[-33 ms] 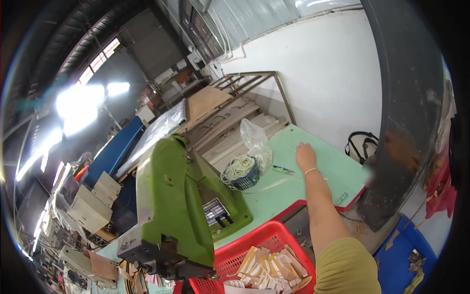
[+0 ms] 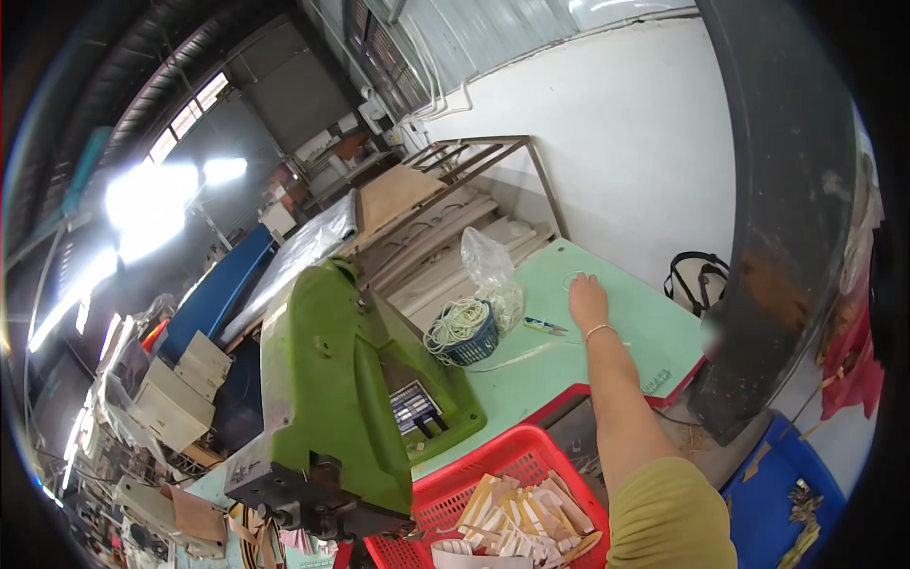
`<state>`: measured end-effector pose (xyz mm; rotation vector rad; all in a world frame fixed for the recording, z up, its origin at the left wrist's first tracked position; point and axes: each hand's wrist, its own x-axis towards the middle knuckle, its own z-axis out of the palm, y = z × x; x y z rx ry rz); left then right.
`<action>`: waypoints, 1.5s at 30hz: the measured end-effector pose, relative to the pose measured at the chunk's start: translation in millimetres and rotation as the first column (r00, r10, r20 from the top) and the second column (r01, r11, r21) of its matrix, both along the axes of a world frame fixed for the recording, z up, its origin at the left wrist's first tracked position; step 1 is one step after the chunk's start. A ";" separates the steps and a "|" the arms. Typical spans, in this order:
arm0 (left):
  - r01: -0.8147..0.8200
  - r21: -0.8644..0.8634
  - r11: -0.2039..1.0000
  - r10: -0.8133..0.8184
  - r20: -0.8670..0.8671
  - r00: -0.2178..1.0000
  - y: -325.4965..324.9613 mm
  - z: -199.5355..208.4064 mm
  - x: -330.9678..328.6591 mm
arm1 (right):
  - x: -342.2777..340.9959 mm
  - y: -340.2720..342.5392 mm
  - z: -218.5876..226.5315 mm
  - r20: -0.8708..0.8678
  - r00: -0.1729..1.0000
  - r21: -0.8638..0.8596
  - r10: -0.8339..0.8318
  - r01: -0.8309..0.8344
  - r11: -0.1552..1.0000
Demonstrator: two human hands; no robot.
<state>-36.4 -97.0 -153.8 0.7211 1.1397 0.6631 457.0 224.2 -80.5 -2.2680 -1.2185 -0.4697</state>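
A thin pale looped cord (image 2: pixel 573 278) lies flat at the far edge of the pale green counter (image 2: pixel 645 332), under the right hand (image 2: pixel 587 300), fingers spread, grip not closed. Best pinch it cleanly, clear of the small blue basket of coiled cord (image 2: pixel 464 334). Left hand out of sight.

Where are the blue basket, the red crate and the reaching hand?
Blue basket (image 2: pixel 471 349), head view, on its front wall.
Red crate (image 2: pixel 493 453), head view, on its far rim.
Right hand (image 2: pixel 587 299), head view, on the back of the hand.
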 end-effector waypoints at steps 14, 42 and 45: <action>-0.011 -0.064 0.998 0.027 0.246 0.969 7.8 -7.0 14.3 | 9.3 -35.4 0.3 -0.137 0.989 0.031 0.052 -0.049 0.998; 0.474 0.684 0.555 0.029 -0.585 0.810 75.2 39.2 26.8 | -284.2 -252.6 4.1 -0.541 -0.791 0.657 0.284 -0.187 0.730; 0.762 0.507 0.403 -0.078 -0.810 0.581 102.3 -10.5 1.8 | -320.9 -278.1 56.6 -0.811 -0.554 0.584 0.188 -0.787 0.199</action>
